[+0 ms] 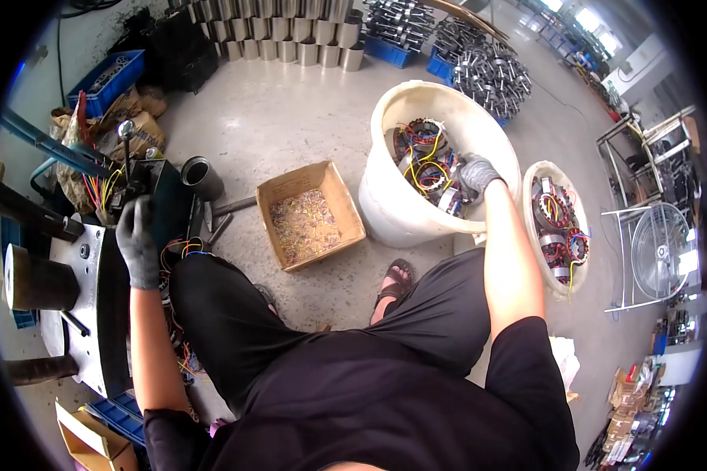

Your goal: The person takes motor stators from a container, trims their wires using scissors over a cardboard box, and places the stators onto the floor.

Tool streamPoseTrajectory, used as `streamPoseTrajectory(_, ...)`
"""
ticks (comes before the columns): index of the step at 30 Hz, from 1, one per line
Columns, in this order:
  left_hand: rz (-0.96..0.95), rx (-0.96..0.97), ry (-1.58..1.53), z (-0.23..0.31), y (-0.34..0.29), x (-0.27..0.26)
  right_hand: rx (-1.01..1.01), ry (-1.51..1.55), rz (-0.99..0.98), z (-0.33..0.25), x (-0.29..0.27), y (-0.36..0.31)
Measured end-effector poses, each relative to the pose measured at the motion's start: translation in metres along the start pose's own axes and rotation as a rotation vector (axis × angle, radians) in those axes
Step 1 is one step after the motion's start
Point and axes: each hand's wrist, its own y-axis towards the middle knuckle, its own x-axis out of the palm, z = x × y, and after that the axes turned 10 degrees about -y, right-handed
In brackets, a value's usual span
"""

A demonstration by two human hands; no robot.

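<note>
My right hand [480, 174], in a grey glove, reaches into a large white tub [382, 208]. Its fingers curl down at the edge of a wound motor stator [451, 199], partly hidden under the glove. More stators [426, 135], with copper-red windings and yellow, red and blue leads, lie heaped in that tub. At the left, my gloved left hand [137, 242] is beside a ball-topped lever [126, 130] on a dark machine block. Its fingers are bent together around something dark that I cannot make out.
Between my feet and the tub is a cardboard box [343, 188] of wire scraps. A smaller tub [581, 200] of stators stands right. A heavy press [94, 314] borders my left side. Metal cylinders [306, 53], shafts [491, 78] and a fan [660, 251] stand farther off.
</note>
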Motion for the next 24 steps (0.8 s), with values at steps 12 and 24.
streamPoseTrajectory(12,-0.416,-0.518,-0.469,0.005,-0.054,0.216,0.065,-0.153,-0.362,0.014,0.069,0.037)
streamPoseTrajectory(24,-0.736,-0.079,0.016,0.027,-0.083,0.239,0.169,1.316,0.358,-0.090,-0.071,-0.072)
